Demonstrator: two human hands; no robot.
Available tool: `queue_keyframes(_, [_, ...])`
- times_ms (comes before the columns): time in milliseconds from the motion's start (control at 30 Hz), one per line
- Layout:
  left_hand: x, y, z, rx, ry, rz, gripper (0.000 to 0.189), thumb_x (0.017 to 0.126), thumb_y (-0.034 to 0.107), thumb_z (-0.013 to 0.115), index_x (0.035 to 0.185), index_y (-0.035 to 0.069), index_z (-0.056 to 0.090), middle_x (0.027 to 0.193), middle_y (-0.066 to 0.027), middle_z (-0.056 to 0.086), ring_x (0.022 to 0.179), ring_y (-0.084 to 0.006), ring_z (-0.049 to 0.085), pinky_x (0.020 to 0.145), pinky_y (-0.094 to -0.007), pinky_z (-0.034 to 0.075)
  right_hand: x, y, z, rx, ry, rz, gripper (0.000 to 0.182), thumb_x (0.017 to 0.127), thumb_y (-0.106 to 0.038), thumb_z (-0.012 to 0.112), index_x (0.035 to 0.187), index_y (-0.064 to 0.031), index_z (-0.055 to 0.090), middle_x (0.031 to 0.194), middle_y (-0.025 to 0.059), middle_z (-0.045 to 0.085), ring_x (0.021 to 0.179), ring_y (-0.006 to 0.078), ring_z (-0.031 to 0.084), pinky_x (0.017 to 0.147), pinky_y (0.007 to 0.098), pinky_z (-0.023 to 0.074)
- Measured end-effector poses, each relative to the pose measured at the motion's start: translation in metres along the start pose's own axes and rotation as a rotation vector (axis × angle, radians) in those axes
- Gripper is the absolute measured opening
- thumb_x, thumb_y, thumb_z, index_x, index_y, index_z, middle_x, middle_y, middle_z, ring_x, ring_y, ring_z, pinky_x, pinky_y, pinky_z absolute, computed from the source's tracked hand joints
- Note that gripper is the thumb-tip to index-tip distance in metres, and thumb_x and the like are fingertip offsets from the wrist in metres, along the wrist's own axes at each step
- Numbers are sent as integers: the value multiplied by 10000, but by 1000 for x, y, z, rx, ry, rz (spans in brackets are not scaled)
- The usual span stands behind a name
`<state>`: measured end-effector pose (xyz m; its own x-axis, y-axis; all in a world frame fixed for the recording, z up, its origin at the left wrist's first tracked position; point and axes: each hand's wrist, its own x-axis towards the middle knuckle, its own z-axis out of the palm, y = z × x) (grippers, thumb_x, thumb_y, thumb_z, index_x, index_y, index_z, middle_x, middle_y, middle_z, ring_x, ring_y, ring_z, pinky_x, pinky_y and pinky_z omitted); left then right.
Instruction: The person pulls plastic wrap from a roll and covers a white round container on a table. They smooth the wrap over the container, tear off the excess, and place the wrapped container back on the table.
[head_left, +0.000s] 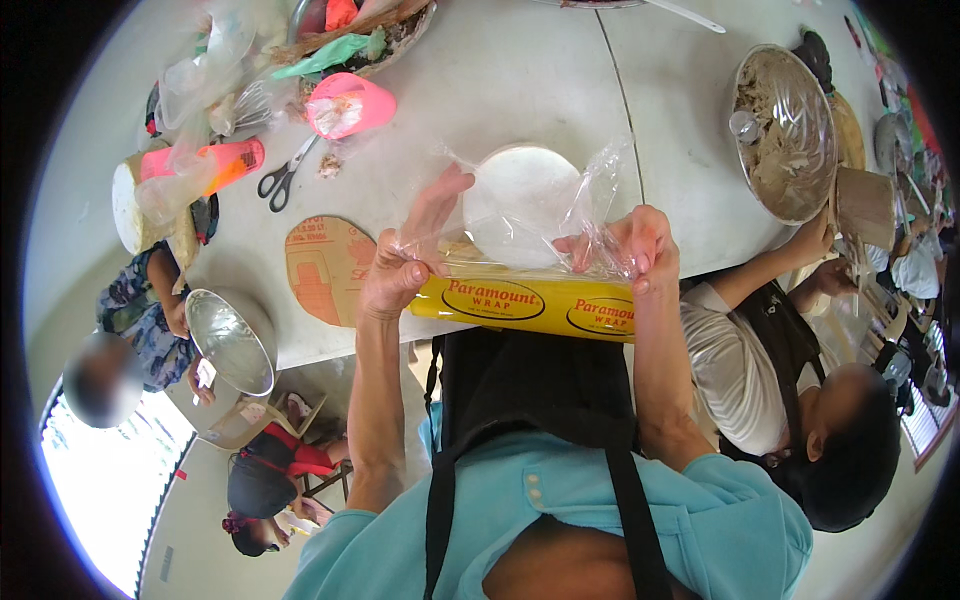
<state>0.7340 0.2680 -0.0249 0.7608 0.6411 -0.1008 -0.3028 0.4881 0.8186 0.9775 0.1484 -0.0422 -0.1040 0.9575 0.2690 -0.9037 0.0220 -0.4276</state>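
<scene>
A yellow box of Paramount plastic wrap (525, 306) lies along the near edge of the white table. Above its far side, my left hand (401, 247) pinches one end of a sheet of clear plastic film (517, 247). At the other end my right hand (637, 244) grips the bunched film between thumb and fingers. Just beyond the box sits a round white piece (521, 195), partly under the film. To the left lies a rounded piece of printed brown cardboard (330, 270).
Black-handled scissors (279, 184), pink cups (360, 105) and plastic bags lie at the far left. A bowl of greyish-brown mixture (784, 135) stands on the right. People are close by on the right (757, 352) and left (150, 330), the latter holding a metal bowl (232, 341).
</scene>
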Motion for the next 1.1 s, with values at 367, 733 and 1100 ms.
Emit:
queue_keyframes(367, [-35,58,26,171,-95,-137,268,752,242,722,830,-8,666,859,-119,612,745,-179,573,659,-294,459,-20,-49,75,-383,74,102,249,653,67,728,829,-33,584,730,62,586,767,268,582,900,508,365])
queue_keyframes(733, [-56,89,79,272,370,108,233,916,240,537,946,9,543,698,-19,531,410,-58,430,345,-200,295,-12,-59,160,-208,715,-4,631,850,-245,607,1345,-73,256,1121,150,464,912,246,580,702,368,552])
queue_keyframes(1100, [-50,101,88,344,236,421,200,920,234,529,961,43,486,825,-82,546,476,-96,474,406,-207,348,10,-77,194,-465,778,266,280,892,-230,576,1051,0,588,946,81,622,857,119,569,752,261,452])
